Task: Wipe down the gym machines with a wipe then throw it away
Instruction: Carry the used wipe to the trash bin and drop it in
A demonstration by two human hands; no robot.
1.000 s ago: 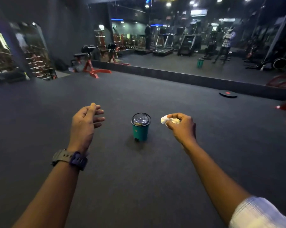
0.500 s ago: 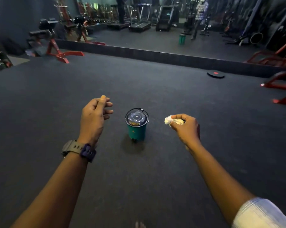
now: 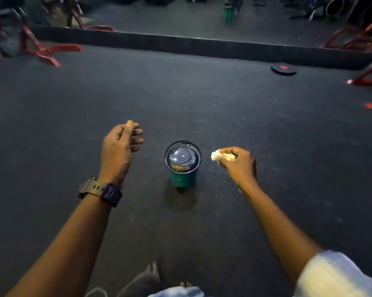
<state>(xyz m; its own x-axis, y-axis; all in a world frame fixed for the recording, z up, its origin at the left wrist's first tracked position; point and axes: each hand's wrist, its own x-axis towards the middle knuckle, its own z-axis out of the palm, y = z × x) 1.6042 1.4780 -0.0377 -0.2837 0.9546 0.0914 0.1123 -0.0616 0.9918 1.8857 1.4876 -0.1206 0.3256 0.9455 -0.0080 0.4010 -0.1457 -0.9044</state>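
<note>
Dark rubber gym flooring spreads out ahead of both your hands, matte and slightly grainy, with a raised black ledge crossing beyond them and red steel machine frames past your left hand, more red tubing off beyond your right.

Your right hand has the crumpled wipe pinched between thumb and fingertips, a pale, wadded ball poking out on the side facing the bin. That's a light, soft thing, I'd say, with no stiffness at all. It should squash under any pressure and weigh next to nothing, so a loose fingertip pinch is plenty. If it's damp it may cling to your skin on release; give the fingers a clean spread.

Between your hands, nearer the right one, stands the small green bin, a round hard-walled can, upright on the floor, with a dark glossy domed lid ringed by a thin black rim. The lid looks smooth and rigid, plastic most likely, and it seems to be shut. I can't tell how it opens from here. A bin that small could tip, so go easy on it.

Your left hand hangs empty beside the bin, fingers loosely curled, a chunky strapped wristwatch on the wrist. The wipe sits just beside the lid, not over it yet, not touching.
</note>
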